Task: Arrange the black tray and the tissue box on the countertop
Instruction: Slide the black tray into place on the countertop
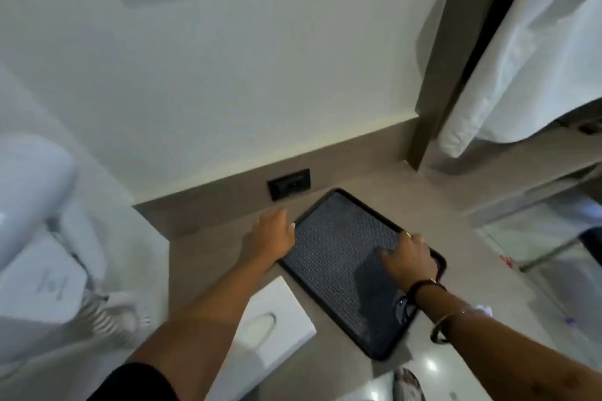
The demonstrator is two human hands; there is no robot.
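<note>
A person leans over a grey countertop [456, 231] with both hands on a black tray [335, 254], which lies flat on the counter at an angle to the back wall, one corner near the back edge just below a dark wall socket [289, 184]. The left hand [273, 233] is at the tray's left rim, fingers curled loosely with the tips touching or hooked on the edge; whether they truly grip it cannot be told. The right hand [408, 259] rests on the tray's right rim, fingers bent over the edge, seemingly pressing or holding it; the hand hides the grip itself. A hand on each opposite side suits sliding or turning the tray square to the wall, which looks like the step under way. The white tissue box [270, 332] sits on the counter just beside the tray's near-left edge, partly under the left forearm, its oval slot facing up, untouched by either hand. A dark band and a thin bangle [446, 322] circle the right wrist. A white hair dryer [42, 238] hangs on the wall at the left, clear of the work. The box likely waits its turn once the tray is set straight.
</note>
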